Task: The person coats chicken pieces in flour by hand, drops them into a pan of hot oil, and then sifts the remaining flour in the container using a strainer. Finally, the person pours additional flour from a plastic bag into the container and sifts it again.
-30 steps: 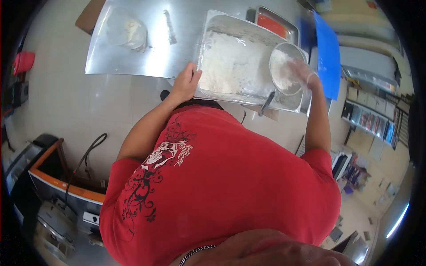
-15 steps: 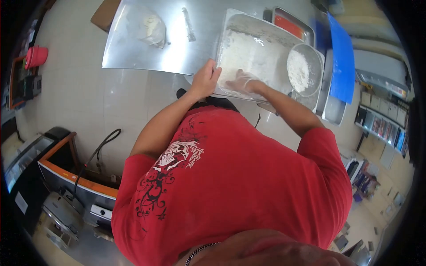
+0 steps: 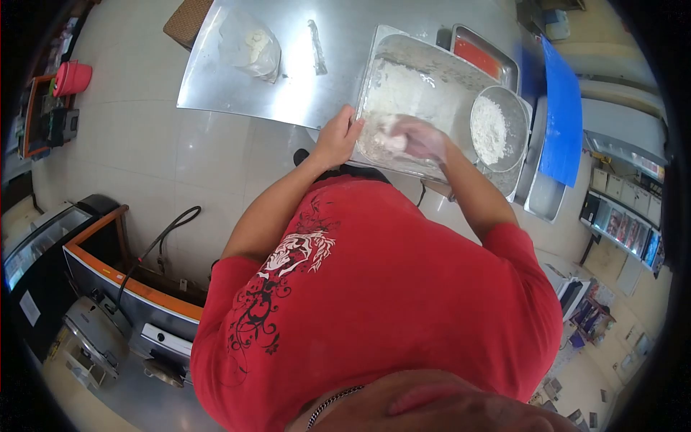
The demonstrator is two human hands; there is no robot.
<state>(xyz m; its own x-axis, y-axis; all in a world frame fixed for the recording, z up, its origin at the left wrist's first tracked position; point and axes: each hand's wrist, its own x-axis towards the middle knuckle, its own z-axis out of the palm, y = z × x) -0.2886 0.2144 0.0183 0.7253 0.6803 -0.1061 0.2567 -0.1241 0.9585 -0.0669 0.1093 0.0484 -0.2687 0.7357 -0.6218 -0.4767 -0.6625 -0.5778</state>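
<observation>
A deep rectangular metal pan [image 3: 410,54], dusted inside with white flour [image 3: 392,90], sits at the edge of the steel table. My left hand [image 3: 340,135] grips the pan's left rim near its front corner, fingers closed. Inside the pan, low at the front, is my right hand [image 3: 423,138] in a clear plastic glove. Motion smears its fingers, and a whitish floury patch shows right beside them. A round sieve [image 3: 520,133] holding a heap of flour [image 3: 489,129] rests at the right end of the pan.
Left on the steel table [image 3: 216,90] are a clear plastic bag [image 3: 263,61] of white powder and a narrow flattened wrapper [image 3: 317,47]. Behind the pan stands a tray with red-orange contents [image 3: 476,57]. A blue board [image 3: 563,115] and another metal tray [image 3: 545,198] lie right.
My right hand has lifted and shifted slightly within the pan, its glove now blurred. My left hand keeps its hold on the rim. The whole view has shifted a little.
</observation>
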